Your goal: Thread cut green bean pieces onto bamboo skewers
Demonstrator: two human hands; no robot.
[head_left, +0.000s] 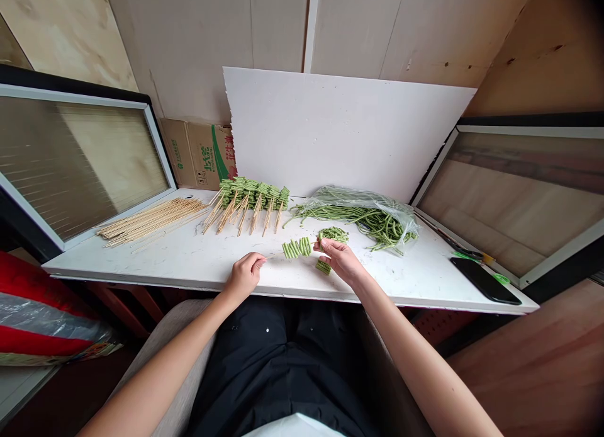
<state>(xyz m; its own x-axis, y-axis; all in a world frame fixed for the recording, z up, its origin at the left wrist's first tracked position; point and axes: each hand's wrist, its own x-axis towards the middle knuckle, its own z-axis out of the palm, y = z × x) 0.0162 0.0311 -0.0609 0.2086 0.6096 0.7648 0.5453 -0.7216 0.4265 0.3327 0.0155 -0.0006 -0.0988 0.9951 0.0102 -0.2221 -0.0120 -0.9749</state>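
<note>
My left hand (245,274) is closed around the bare end of a thin wooden skewer. Along that skewer, cut green bean pieces (297,248) sit crosswise in a row, held just above the table. My right hand (343,262) is at the skewer's other end, thumb and fingers pinched together; what lies between them is too small to make out. Behind the right fingers is a small pile of cut bean pieces (334,234). A smaller group of cut pieces (323,267) lies just below those fingers.
Finished bean skewers (255,194) are stacked at the back, left of bare wooden skewers (153,220). Long beans (377,223) spill from a plastic bag (349,196). A black phone (485,279) and scissors (465,251) lie right. A cardboard box (195,153) stands behind the white table (189,264).
</note>
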